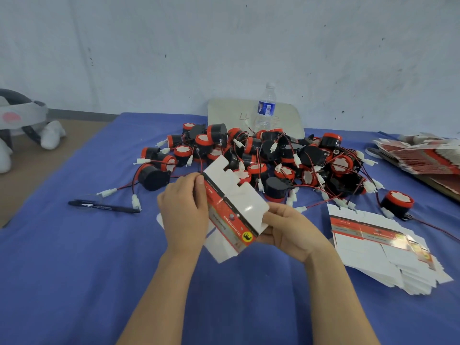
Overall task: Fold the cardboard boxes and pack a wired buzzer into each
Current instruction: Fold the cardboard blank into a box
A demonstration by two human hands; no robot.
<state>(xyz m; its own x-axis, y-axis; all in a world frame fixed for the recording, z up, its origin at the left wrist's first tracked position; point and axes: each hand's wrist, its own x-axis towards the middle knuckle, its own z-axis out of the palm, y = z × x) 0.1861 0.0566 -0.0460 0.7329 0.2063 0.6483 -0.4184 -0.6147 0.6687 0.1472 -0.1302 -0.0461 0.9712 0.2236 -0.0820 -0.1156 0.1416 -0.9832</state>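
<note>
On the work surface: a blue cloth (pixel 74 270) covers it from the near edge back to the wall.
Wall: pale blue-grey wall (pixel 224 46), scuffed with small dark marks.
Left margin: a brown surface (pixel 49 150) borders the cloth; a grey strapped object (pixel 22 113) with white padding rests there.
Box: 1 partly folded box (pixel 231 207), white with a red printed band, held tilted above the cloth at centre, flaps pointing away from the person.
Left hand: left hand (pixel 184 215) pinches the box's left edge, thumb on top.
Right hand: right hand (pixel 291 230) grips the box's lower right end, fingers curled under it.
Buzzers: a pile of buzzers (pixel 261 158), black and red with red-black wires and white plugs, lies just behind the box.
Single buzzer: 1 single buzzer (pixel 397 204) sits apart at the right.
Flat boxes: a stack of flat boxes (pixel 383 250) lies right of the hands; a second stack (pixel 423 155) lies at the far right edge.
Pen: a black pen (pixel 104 207) lies left of the hands.
Bottle: a clear bottle (pixel 266 108) stands upright behind the pile, in front of a pale board (pixel 229 110) set against the wall.
</note>
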